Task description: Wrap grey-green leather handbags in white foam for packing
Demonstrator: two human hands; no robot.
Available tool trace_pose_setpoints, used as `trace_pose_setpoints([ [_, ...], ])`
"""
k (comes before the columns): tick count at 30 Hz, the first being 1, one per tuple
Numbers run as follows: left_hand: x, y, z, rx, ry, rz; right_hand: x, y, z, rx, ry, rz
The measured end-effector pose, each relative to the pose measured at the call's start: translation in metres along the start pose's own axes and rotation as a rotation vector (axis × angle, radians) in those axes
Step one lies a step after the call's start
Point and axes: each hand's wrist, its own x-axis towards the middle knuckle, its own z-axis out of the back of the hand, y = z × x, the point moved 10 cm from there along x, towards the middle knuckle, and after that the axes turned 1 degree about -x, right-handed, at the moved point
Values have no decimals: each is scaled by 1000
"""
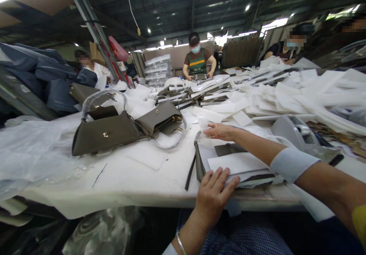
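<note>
My left hand (213, 194) lies flat, fingers spread, on the near end of an olive-grey handbag (200, 167) covered with white paper sheets (237, 163) at the table's front edge. My right hand (220, 131) reaches across the bag's far end, fingers stretched out and touching a thin clear or white sheet (204, 123). A dark strap (190, 173) hangs off the bag's left side. Neither hand grips anything.
Two more olive-grey handbags (105, 133) (160, 119) lie to the left on the white table (137, 178), wrapped handles up. White foam sheets (300, 91) pile at the right. A tape dispenser (297, 131) stands beyond my right forearm. Other workers (197, 58) sit across.
</note>
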Motion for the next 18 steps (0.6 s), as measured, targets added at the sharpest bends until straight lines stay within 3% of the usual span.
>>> trace_pose_setpoints([
  [4,1,1,0,-4,1,31,-19,20,-1,-82,-47,113],
  [8,2,1,-3,-13,34,45,-63,45,-14,-407,-73,349],
  [18,3,1,-4,-28,88,35,-159,23,-39,-606,14,613],
])
